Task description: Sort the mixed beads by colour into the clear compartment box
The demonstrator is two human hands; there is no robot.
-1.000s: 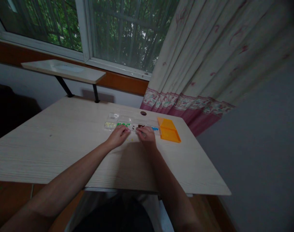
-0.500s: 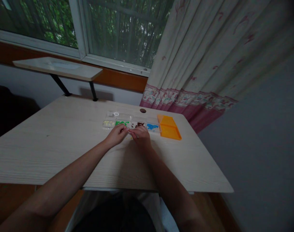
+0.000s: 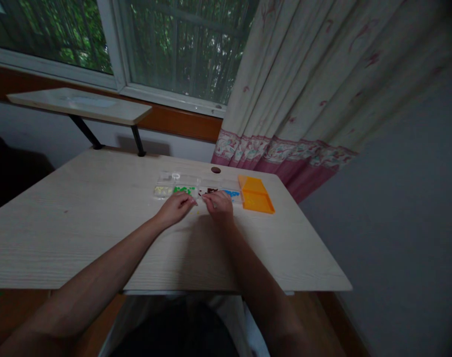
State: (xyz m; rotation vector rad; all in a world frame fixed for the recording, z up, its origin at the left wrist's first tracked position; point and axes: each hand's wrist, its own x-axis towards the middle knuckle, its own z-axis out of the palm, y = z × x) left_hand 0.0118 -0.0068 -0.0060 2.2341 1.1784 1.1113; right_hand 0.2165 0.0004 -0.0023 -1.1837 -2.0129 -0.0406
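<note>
Clear boxes [image 3: 190, 182] form a sideways row just beyond left hand [image 3: 178, 206] and right hand [image 3: 220, 204], the right nearer brown pieces [image 3: 212, 190]; both look narrow, whether holding something one cannot tell.

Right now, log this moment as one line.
left hand: near small green pieces | right hand: near small brown pieces | hands: apart | orange plastic case: open, right of clear plastic boxes

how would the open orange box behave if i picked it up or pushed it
The orange box is probably stiff and light, as its walls look thin and its edges straight. Lying low and broad on the table, it would likely slide rather than tip. A line across its middle suggests a hinge, so one half may swing.
</note>
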